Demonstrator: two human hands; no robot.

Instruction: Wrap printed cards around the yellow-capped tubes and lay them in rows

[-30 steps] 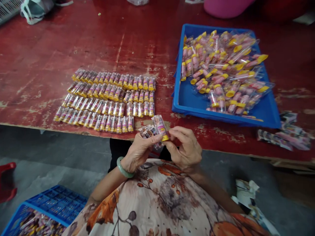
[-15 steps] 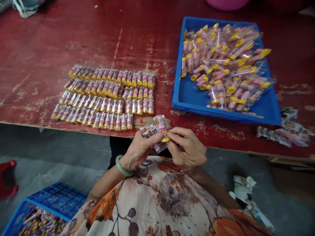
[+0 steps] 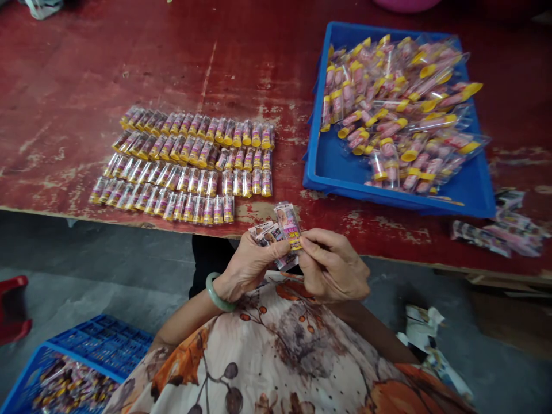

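My left hand point(image 3: 250, 261) is closed on a small fanned bunch of printed paper labels point(image 3: 263, 230), its thumb lying across them. One label with pink and yellow print point(image 3: 288, 223) stands up in front of the others, between both hands. My right hand point(image 3: 334, 264) pinches this label's lower right edge with thumb and forefinger. The fingertips hide its lowest part, and whether it is still flat there I cannot tell. Just beyond the hands, small clear tubes with pink and yellow labels point(image 3: 185, 149) lie in several rows on the red table point(image 3: 129, 63).
A blue tray point(image 3: 340, 184) to the right holds a heap of clear tubes with yellow caps point(image 3: 388, 115). Several printed packets point(image 3: 513, 224) lie beside it near the table's edge. Below left stands a blue crate point(image 3: 99, 345) of small tubes, near a red stool point(image 3: 12, 310).
My right hand has shifted slightly right and down along the front label's edge. The label has turned a little and now shows more of its yellow print.
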